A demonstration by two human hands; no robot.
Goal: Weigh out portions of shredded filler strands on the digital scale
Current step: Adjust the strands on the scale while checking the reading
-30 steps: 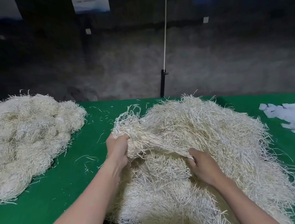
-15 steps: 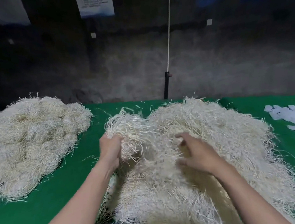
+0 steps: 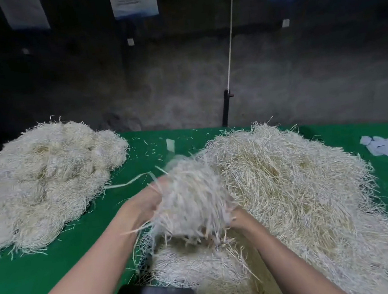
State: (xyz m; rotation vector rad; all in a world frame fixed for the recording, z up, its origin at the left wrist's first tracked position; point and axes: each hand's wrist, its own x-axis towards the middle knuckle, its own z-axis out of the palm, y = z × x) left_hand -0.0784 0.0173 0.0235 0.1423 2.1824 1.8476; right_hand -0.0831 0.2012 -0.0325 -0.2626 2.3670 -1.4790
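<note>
2 hands (image 3: 142,207) holding strand clump (image 3: 190,198), green table (image 3: 35,278)

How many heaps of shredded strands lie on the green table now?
2. The left heap reaches the picture's left edge; the right heap spreads from centre to right. The left hand and right hand hold a separate clump above its near part, which may hide more.

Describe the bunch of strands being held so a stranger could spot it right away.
Over the green table, find the right heap. At its left edge, the left hand and right hand cup the bunch; it alone is raised and blurred.
</note>
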